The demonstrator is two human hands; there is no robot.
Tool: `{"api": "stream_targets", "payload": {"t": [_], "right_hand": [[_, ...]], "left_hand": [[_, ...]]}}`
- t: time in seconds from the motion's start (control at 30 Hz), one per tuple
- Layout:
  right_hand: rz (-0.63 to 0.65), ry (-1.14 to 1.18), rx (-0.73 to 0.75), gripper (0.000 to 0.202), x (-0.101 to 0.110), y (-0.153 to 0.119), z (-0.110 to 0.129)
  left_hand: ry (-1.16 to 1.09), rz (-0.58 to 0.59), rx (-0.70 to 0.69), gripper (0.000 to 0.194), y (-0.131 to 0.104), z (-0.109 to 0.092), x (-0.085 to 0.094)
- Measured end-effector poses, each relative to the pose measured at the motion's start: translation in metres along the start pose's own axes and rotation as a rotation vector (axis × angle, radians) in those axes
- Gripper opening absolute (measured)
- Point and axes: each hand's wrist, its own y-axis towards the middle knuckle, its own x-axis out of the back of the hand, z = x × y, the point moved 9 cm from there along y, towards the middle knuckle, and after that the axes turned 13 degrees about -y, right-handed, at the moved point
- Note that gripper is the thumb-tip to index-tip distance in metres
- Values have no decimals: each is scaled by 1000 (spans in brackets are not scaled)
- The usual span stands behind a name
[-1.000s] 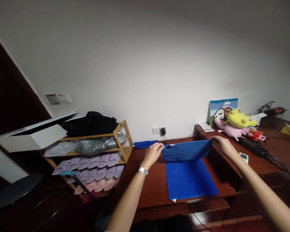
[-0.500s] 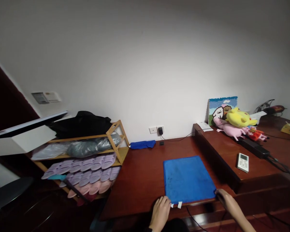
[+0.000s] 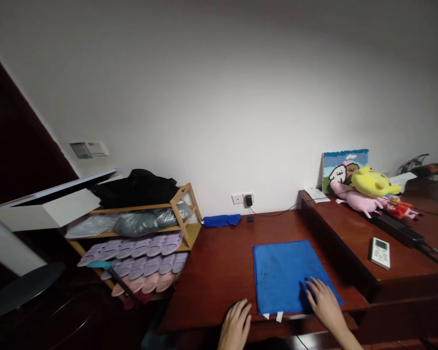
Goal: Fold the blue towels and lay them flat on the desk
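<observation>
A blue cloth (image 3: 282,274) lies flat on the reddish-brown desk (image 3: 211,287), squared out, with two white tags at its near edge and dark stains on its left part. Over its right near part is my right hand (image 3: 321,299), fingers spread and casting a shadow on the fabric; whether they touch it I cannot tell. My left hand (image 3: 236,322) rests at the desk's near edge, left of the cloth and apart from it, holding nothing, its fingers extended. Against the wall at the back lies a second, folded blue cloth (image 3: 222,220).
On the raised desk part at right are a white remote control (image 3: 380,253), plush toys (image 3: 374,182), a black power adapter (image 3: 397,230) and a dog picture (image 3: 345,167). A charger (image 3: 248,200) sits in the wall socket. Left stands a wooden rack (image 3: 191,214) with slippers (image 3: 146,245).
My right hand has let go of the cloth's near right corner and moved up and left over the cloth. My left hand has left the near left corner. The view has shifted slightly left.
</observation>
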Motion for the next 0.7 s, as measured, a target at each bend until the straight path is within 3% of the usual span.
{"api": "stream_targets", "payload": {"t": [0.17,0.27,0.37,0.47,0.7], "right_hand": [[240,-111,-36,54,-39,24,85],[313,-159,-86,59,-65,30,100],[299,-180,-113,61,-85,41,97],[301,-185,-116,61,-99,64,89],[390,-260,-116,61,-123,162,66]], "left_hand": [[129,-67,193,38,2,112,45],[228,-38,315,44,4,181,69],[284,26,413,49,4,232,81],[277,50,427,50,2,255,82],[209,-15,412,51,-6,263,80]]}}
